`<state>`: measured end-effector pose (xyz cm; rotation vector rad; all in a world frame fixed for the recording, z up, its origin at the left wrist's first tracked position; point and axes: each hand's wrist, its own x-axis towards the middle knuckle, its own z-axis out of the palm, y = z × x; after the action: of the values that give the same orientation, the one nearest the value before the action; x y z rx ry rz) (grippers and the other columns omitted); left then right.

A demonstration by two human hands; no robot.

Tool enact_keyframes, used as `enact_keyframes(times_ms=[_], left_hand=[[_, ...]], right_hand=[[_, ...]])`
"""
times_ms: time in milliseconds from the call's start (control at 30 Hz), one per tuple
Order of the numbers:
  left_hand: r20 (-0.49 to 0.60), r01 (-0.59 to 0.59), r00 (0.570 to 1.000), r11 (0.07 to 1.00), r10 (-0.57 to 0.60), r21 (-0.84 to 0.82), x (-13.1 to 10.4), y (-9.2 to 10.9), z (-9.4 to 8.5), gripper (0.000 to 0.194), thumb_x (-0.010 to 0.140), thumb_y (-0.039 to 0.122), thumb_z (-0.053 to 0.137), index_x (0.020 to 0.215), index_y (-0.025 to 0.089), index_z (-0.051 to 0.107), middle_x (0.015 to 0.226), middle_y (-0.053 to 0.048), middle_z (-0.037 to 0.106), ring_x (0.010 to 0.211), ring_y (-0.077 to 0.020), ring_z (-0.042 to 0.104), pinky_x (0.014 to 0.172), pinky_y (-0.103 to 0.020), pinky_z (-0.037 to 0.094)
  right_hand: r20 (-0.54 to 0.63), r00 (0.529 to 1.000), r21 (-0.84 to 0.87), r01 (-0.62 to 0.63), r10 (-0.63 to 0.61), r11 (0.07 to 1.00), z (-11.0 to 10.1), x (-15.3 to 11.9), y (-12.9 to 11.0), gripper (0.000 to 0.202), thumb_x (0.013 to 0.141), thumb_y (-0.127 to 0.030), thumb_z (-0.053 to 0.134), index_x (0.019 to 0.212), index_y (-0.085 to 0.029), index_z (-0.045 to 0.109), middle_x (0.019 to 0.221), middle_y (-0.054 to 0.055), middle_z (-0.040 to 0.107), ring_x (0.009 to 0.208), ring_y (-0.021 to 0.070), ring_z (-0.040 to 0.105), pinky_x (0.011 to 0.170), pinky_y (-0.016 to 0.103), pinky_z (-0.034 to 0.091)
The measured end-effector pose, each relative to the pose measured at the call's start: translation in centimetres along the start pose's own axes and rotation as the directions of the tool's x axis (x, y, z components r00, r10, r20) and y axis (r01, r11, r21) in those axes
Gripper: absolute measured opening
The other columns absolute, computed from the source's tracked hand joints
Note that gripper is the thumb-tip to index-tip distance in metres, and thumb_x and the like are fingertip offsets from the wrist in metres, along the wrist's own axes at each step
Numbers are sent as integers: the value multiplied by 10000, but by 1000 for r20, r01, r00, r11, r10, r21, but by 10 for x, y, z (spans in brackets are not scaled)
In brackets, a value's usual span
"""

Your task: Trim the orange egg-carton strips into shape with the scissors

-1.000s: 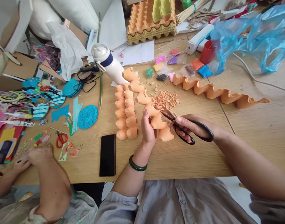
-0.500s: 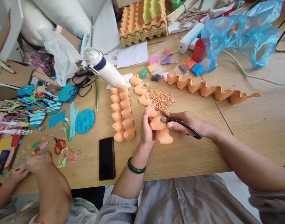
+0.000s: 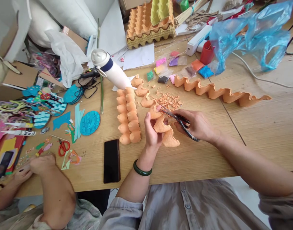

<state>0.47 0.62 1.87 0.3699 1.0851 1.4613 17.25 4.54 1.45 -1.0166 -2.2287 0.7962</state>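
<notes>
My left hand (image 3: 153, 131), with a dark green bangle on the wrist, grips an orange egg carton strip (image 3: 162, 124) near its middle. The strip runs slantwise from the bottle toward my body. In my right hand (image 3: 195, 124) is a pair of black-handled scissors (image 3: 181, 123). Their blades point left and reach the edge of the strip beside my left fingers. Orange carton scraps (image 3: 170, 101) lie in a loose pile just beyond the blades. To the left, two trimmed rows of egg carton cups (image 3: 128, 116) lie side by side, cups upward.
A black phone (image 3: 111, 161) and a white bottle (image 3: 112, 72) lie left of the work. Another carton strip (image 3: 213, 91) stretches to the right. Stacked egg trays (image 3: 150, 27), clay packets (image 3: 173, 60) and a blue plastic bag (image 3: 251, 35) sit behind. Another person's hands (image 3: 41, 164) rest at lower left.
The scissors and my right hand have turned and shifted slightly, and the strip is tilted a little differently in my left hand. The whole view has shifted slightly.
</notes>
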Motion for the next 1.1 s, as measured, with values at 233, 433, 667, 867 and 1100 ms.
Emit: enact_keyframes(times_ms=[233,433,667,867,1100], left_hand=[[40,59,998,996,-56,-67,-5,-1,3,553,1017,632,394,1081,226,764,964,-101,724,821,-243,630,857,-428,566],[35,142,990,986,-140,-85,-6,-10,5,614,1030,643,342,1066,205,772,1048,-106,757,961,-248,720,971,-400,581],[19,185,983,981,-184,-55,-7,-14,7,589,1027,631,337,1036,220,760,1103,-124,786,1200,-295,708,974,-385,598],[7,207,978,971,-207,-121,-8,-10,10,588,1051,584,337,1019,182,765,1052,-127,792,1124,-278,728,873,-328,613],[16,25,1000,990,-23,-138,-4,-15,5,496,1064,523,396,1076,176,749,1058,-99,783,1132,-260,734,1005,-364,571]], right_hand=[[18,998,-122,57,-56,991,8,0,3,309,927,-305,562,1160,-155,700,863,65,745,704,179,627,634,267,386],[-3,999,-257,30,-32,966,15,-4,3,345,952,-304,549,1191,-126,723,890,93,770,712,198,644,615,292,367],[-10,998,-348,57,-64,936,20,-7,4,405,987,-276,513,1313,-131,705,998,120,800,770,201,682,627,304,374],[-88,994,-443,17,-62,896,25,-11,7,383,998,-339,523,1237,-164,766,828,71,791,627,175,632,552,313,270],[-55,973,-180,-230,224,956,11,-3,-4,469,988,-545,523,977,-156,786,674,51,679,595,159,540,586,300,285]])
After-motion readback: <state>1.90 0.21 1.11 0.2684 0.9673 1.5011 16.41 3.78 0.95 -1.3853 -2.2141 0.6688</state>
